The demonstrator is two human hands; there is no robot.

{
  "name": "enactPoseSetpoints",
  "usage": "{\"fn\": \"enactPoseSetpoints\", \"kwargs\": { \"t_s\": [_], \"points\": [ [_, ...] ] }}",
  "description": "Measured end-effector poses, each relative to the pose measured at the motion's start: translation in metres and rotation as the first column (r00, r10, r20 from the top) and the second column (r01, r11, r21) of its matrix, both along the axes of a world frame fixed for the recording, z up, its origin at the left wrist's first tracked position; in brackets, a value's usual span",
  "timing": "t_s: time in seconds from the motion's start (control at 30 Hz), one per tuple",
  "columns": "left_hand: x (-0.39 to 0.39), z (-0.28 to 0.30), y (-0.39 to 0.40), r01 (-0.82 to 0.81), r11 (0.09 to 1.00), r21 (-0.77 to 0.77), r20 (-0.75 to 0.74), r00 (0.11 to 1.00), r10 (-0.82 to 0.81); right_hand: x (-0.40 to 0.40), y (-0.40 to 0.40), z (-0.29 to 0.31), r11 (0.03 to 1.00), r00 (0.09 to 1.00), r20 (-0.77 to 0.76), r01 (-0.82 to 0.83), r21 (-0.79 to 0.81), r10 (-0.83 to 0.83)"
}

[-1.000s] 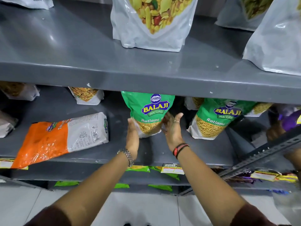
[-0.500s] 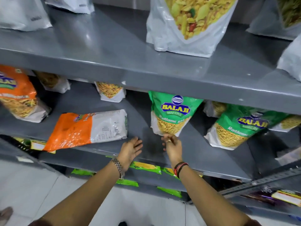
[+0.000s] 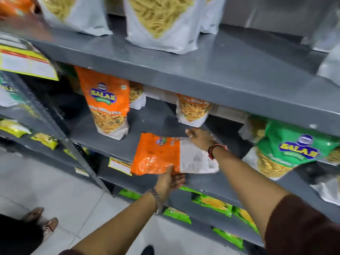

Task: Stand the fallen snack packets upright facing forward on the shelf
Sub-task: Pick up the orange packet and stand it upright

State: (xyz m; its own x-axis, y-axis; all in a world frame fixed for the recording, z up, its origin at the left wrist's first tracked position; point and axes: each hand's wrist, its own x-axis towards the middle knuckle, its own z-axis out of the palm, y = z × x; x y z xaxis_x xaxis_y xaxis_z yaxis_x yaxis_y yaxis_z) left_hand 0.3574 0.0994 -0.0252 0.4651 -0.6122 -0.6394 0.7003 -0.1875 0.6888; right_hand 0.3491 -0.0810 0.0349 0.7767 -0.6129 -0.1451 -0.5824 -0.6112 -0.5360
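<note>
An orange and white snack packet (image 3: pixel 161 155) lies flat, back side up, near the front edge of the grey middle shelf (image 3: pixel 117 144). My left hand (image 3: pixel 170 180) grips its near edge from below. My right hand (image 3: pixel 199 138) presses on its far top edge, fingers over the white part. An upright orange Balaji packet (image 3: pixel 107 103) stands to the left of it. A green Balaji packet (image 3: pixel 287 151) stands upright at the right.
Another packet (image 3: pixel 193 111) stands at the back of the same shelf. White pouches (image 3: pixel 161 24) fill the upper shelf. Small green and yellow packets (image 3: pixel 211 201) line the shelf below. Someone's sandalled feet (image 3: pixel 42 219) stand on the tiled floor at the lower left.
Both hands left the green packet, which stays upright, and moved left to the fallen orange packet. They now hold it, its near edge slightly lifted. The view swung left.
</note>
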Motion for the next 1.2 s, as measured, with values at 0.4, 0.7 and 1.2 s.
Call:
{"fn": "enactPoseSetpoints", "kwargs": {
  "t_s": [0.4, 0.7, 1.2],
  "points": [
    [0.045, -0.021, 0.028, 0.117, 0.976, -0.183, 0.079, 0.991, -0.104, 0.019, -0.009, -0.001, 0.864, 0.907, -0.261, 0.402, 0.302, -0.331],
    [0.105, 0.049, 0.005, 0.387, 0.894, -0.228, 0.495, 0.836, -0.235, -0.061, 0.012, 0.023, 0.489, 0.678, 0.09, 0.425, 0.762, -0.73],
    [0.12, 0.063, -0.027, 0.314, 0.949, 0.024, 0.689, 0.683, -0.244, -0.06, 0.023, 0.006, 0.542, 0.484, 0.31, 0.472, 0.695, -0.819]
  ]
}}
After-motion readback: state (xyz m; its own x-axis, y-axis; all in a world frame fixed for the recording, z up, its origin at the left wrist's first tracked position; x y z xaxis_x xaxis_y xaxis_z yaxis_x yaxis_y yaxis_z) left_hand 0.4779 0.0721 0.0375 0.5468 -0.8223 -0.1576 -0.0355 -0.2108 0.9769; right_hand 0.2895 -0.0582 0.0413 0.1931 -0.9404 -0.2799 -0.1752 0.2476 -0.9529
